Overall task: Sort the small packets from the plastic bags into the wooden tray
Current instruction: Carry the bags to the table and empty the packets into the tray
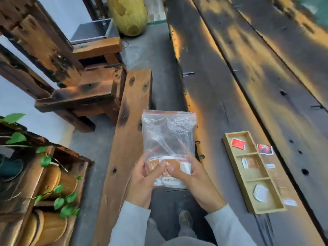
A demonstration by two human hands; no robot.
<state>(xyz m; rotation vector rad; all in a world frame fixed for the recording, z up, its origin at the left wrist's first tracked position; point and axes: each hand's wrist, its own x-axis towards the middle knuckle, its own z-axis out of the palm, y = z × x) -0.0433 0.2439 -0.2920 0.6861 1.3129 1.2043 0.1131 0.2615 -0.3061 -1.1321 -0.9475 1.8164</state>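
Observation:
A clear zip plastic bag [168, 135] with a red seal line is held upright in front of me, over my legs. Several small packets [170, 166], brown and white, lie bunched at its bottom. My left hand [144, 181] and my right hand [193, 180] grip the bag's lower end from either side, thumbs pressed on the packets through the plastic. On the dark wooden table to the right lies the wooden tray [232, 157] with three compartments: a red packet [238, 143] in the far one, a brown packet [250, 163] in the middle, a white packet [260, 193] in the near one.
Loose packets lie on the table beside the tray: a red one [265, 149] and white ones [289, 202]. A wooden bench [131, 121] runs on my left, with a heavy wooden chair [79, 82] beyond. A leafy plant [58, 201] and a yellow carved vase [129, 15] stand nearby.

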